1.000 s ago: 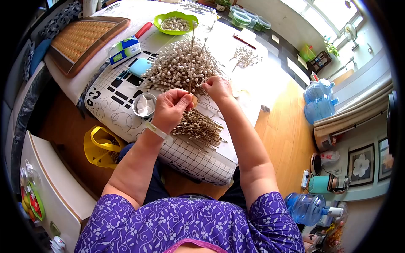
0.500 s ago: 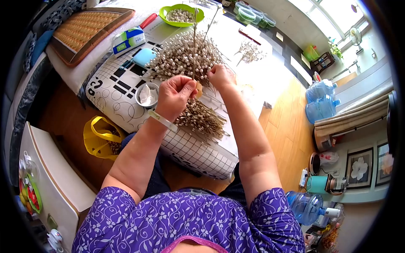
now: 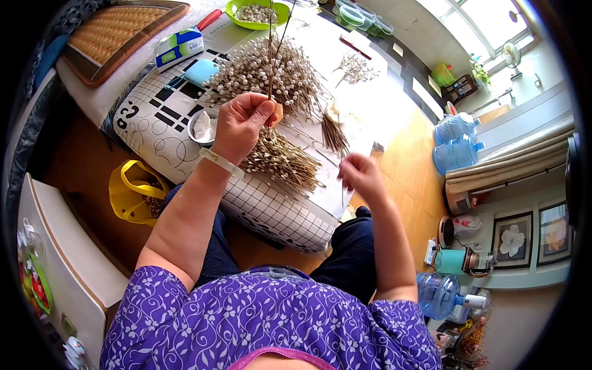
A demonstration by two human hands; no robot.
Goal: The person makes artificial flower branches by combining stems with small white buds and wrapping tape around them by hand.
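Note:
Thin brown stems (image 3: 272,58) stand upright in my left hand (image 3: 246,123), pinched between thumb and fingers, with a small tan piece (image 3: 278,113) beside the thumb. Behind them lies a large bunch of stems with white buds (image 3: 277,74). A second bunch (image 3: 282,159) rests with its stems toward the table's front edge, just right of my left wrist. My right hand (image 3: 362,176) is over the table's right front edge, its fingers curled together and blurred; what they hold, if anything, is too small to tell. A smaller bundle of stems (image 3: 333,132) lies behind it.
A round tin with white tissue (image 3: 203,126) stands left of my left hand. Farther back are a blue pouch (image 3: 201,72), a tissue pack (image 3: 179,48) and a green bowl of white buds (image 3: 256,13). A yellow bag (image 3: 132,194) is below the table's left side.
My right hand has moved from beside the large bunch toward the front right edge, uncovering the smaller bundle. My left hand still pinches the upright stems. The whole view has shifted slightly.

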